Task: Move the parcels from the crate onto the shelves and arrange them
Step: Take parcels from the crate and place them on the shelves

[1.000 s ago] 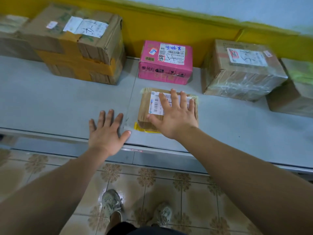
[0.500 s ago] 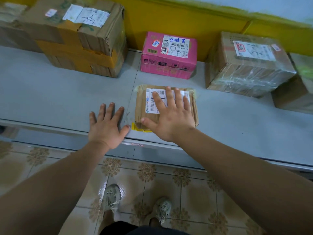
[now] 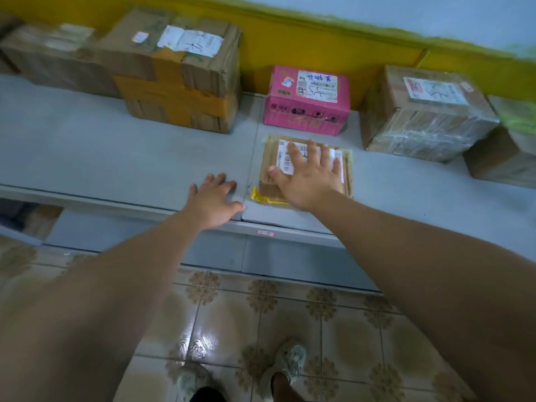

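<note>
On the grey shelf (image 3: 116,158), pressing a flat parcel (image 3: 269,153) with spread right hand (image 3: 310,178), resting spread left hand (image 3: 213,198) beside it; probably light, stiff, best lifted by edges.

The floor (image 3: 290,314) is glossy beige tile with brown flower patterns at the tile corners, and a bright patch of light reflects off it. A pair of pale grey shoes (image 3: 285,364) stands on it. The wall (image 3: 290,39) has a yellow band beneath a pale upper part.
</note>
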`<state>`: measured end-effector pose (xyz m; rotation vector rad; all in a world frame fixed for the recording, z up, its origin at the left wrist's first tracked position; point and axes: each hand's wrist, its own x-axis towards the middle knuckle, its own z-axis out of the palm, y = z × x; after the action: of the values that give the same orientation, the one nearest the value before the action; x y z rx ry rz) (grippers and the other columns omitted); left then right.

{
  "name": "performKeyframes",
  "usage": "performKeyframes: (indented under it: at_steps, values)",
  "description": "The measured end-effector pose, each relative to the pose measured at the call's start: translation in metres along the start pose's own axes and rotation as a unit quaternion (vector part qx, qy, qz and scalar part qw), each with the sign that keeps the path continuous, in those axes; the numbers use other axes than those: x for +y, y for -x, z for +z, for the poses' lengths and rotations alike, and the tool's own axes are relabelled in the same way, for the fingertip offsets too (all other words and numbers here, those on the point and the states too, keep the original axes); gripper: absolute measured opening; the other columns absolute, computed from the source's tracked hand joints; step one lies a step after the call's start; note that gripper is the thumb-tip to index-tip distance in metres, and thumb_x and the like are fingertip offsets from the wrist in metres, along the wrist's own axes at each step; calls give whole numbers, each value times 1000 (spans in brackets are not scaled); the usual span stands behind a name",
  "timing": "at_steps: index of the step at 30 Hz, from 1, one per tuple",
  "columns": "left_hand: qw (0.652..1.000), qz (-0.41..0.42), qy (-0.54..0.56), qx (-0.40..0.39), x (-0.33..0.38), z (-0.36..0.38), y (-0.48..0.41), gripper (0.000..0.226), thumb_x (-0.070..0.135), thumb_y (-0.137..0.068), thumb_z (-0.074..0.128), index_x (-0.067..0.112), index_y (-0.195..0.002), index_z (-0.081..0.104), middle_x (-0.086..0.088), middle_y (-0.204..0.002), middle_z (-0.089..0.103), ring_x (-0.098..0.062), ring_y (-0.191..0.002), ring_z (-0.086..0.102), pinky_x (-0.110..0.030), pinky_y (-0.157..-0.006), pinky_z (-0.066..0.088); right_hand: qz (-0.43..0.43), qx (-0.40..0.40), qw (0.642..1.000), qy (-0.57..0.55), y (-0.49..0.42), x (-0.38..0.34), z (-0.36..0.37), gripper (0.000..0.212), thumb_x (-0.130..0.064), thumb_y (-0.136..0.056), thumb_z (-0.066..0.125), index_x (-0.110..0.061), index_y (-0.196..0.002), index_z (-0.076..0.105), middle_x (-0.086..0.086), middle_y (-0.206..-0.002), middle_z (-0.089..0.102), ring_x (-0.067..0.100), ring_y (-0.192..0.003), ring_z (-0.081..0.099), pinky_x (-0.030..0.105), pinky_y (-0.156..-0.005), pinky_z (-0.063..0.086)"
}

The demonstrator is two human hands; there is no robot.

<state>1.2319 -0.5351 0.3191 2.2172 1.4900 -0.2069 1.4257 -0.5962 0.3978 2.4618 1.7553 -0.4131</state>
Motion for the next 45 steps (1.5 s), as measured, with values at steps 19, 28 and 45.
performKeyframes:
  at_steps: [19,28,45]
  values:
    - [989,-112,75,62,-237,-164,202,63,46,-94,55,24,-149,34,2,-157,29,-19,-142,31,-32,-115,23,-235,-1,971,42,36,-323,-59,79,-70,-91,41,-22,-154,29,10,-157,34,35,-141,34,47,-110,36]
    - [972,-226,-41,56,-339,-169,269,64,48,-95,50,27,-151,29,0,-156,31,-23,-141,30,-42,-113,32,-385,-53,917,87,41,-488,-25,74,-66,-92,44,-22,-150,35,9,-149,44,32,-132,46,44,-101,41]
    - [922,-382,14,60,-553,-203,350,67,52,-95,48,27,-152,24,-2,-157,28,-25,-140,31,-41,-111,33,-565,-61,806,167,76,-787,-4,68,-63,-94,46,-17,-144,43,9,-133,57,29,-112,57,40,-87,53]
